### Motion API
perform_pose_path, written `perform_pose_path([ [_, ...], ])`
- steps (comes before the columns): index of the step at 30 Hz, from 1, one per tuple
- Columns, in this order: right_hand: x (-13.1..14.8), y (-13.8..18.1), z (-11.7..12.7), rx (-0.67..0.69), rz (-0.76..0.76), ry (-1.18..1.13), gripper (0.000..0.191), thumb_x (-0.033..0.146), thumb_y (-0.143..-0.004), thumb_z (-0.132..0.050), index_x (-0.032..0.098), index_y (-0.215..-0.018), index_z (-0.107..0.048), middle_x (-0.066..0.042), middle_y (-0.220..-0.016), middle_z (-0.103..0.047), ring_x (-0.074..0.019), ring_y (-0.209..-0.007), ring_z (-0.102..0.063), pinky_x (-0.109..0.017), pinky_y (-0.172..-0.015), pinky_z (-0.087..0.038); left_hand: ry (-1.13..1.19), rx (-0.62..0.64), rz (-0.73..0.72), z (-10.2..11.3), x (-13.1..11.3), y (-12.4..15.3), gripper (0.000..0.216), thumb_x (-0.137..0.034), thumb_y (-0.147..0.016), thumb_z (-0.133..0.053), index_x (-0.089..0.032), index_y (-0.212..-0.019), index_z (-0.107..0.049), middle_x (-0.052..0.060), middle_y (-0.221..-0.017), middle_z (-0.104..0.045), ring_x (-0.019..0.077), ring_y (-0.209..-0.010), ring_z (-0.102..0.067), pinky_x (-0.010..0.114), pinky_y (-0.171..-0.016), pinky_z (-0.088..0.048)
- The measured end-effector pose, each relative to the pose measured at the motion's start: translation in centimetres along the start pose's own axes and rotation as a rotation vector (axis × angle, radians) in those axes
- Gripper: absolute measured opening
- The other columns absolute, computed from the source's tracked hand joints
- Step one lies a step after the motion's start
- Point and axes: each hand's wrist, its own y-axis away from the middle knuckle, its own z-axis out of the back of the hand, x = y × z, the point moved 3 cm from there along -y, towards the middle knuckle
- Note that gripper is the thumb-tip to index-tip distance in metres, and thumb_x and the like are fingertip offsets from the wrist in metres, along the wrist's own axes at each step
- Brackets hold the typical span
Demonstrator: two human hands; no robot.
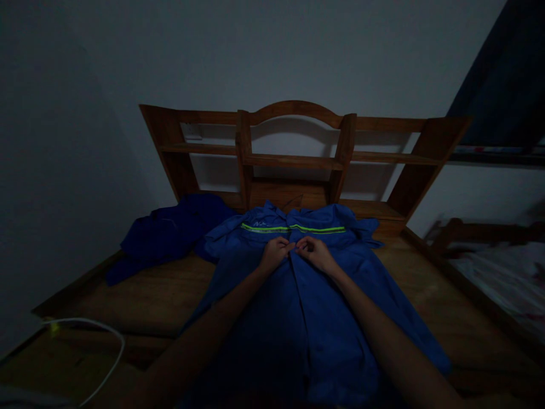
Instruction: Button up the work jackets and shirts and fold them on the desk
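A blue work shirt (340, 318) with a yellow-green stripe across its chest lies spread front side up, its collar away from me. My left hand (275, 251) pinches the shirt's front edge just below the stripe. Close beside it, my right hand (314, 253) has its fingers closed at the same front opening. The fingertips of both hands nearly meet. Whether a button sits between them is too small and dark to make out. Below my hands the two front edges run down toward me along a dark line.
A darker blue garment (166, 230) lies crumpled to the left on the wooden boards (170, 289). Behind stands a wooden headboard with shelves (293, 162) against the wall. A white cord (121, 341) curves at lower left. Pale bedding (506, 278) lies to the right.
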Motion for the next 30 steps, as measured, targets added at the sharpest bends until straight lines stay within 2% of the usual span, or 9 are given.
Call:
perform_pose_path([
  [6, 0.1, 0.0, 0.0, 0.008, -0.012, -0.007, 0.022, 0.03, -0.072, -0.065, 0.016, -0.09, -0.062, -0.002, -0.08, -0.063, -0.0124, -0.07, -0.057, -0.023, -0.065, -0.045, 0.163, -0.06, 0.189, -0.2, -0.6, 0.7, 0.023, -0.018, -0.064, -0.075, -0.014, -0.069, -0.054, -0.001, -0.054, -0.062, 0.0136, -0.052, -0.062, 0.026, -0.055, -0.052],
  [10, 0.0, 0.0, 0.0, 0.005, -0.018, -0.013, 0.024, 0.03, -0.071, -0.065, 0.016, -0.091, -0.062, -0.002, -0.08, -0.063, -0.0121, -0.069, -0.057, -0.023, -0.065, -0.045, 0.207, -0.063, 0.251, -0.1, -1.0, 1.3, 0.022, -0.016, -0.064, -0.076, -0.013, -0.068, -0.055, -0.001, -0.054, -0.062, 0.013, -0.053, -0.063, 0.026, -0.058, -0.053],
  [14, -0.2, 0.0, 0.0, 0.016, -0.039, -0.036, 0.025, 0.03, -0.071, -0.065, 0.016, -0.091, -0.063, -0.003, -0.079, -0.063, -0.0122, -0.069, -0.057, -0.023, -0.064, -0.045, 0.251, -0.05, 0.264, 0.0, -1.1, 1.6, 0.024, -0.015, -0.061, -0.079, -0.012, -0.068, -0.056, 0.001, -0.057, -0.064, 0.0124, -0.054, -0.063, 0.026, -0.06, -0.054],
  [19, -0.6, -0.2, -0.1, 0.013, -0.141, -0.062, 0.028, 0.033, -0.067, -0.067, 0.015, -0.088, -0.064, -0.002, -0.076, -0.063, -0.0128, -0.068, -0.057, -0.023, -0.061, -0.045, 0.267, -0.052, 0.266, 0.0, -0.9, 1.5, 0.028, -0.014, -0.056, -0.082, -0.012, -0.07, -0.057, 0.001, -0.057, -0.063, 0.0134, -0.054, -0.063, 0.027, -0.061, -0.054],
  [23, -1.0, -0.2, -0.1, 0.029, -0.195, -0.136, 0.029, 0.039, -0.071, -0.064, 0.014, -0.086, -0.065, -0.003, -0.073, -0.064, -0.0119, -0.061, -0.057, -0.023, -0.057, -0.045, 0.253, -0.016, 0.254, 0.1, -1.0, 1.4, 0.032, -0.012, -0.052, -0.083, -0.012, -0.075, -0.06, 0.002, -0.061, -0.065, 0.014, -0.057, -0.063, 0.028, -0.063, -0.054],
  [27, -1.1, -0.3, -0.1, 0.042, -0.202, -0.204, 0.031, 0.042, -0.075, -0.06, 0.013, -0.085, -0.064, -0.001, -0.062, -0.061, -0.0114, -0.053, -0.055, -0.023, -0.053, -0.043, 0.216, 0.009, 0.245, 0.1, -1.2, 1.3, 0.036, -0.011, -0.049, -0.084, -0.012, -0.076, -0.061, 0.001, -0.061, -0.064, 0.0125, -0.056, -0.062, 0.026, -0.061, -0.053],
  [30, -1.2, -0.4, -0.2, 0.038, -0.197, -0.236, 0.029, 0.041, -0.074, -0.062, 0.013, -0.084, -0.063, -0.001, -0.06, -0.061, -0.0112, -0.051, -0.055, -0.023, -0.052, -0.043, 0.193, 0.015, 0.246, 0.0, -1.5, 1.3, 0.036, -0.008, -0.048, -0.083, -0.012, -0.075, -0.059, -0.001, -0.059, -0.063, 0.0114, -0.053, -0.061, 0.024, -0.058, -0.051],
])
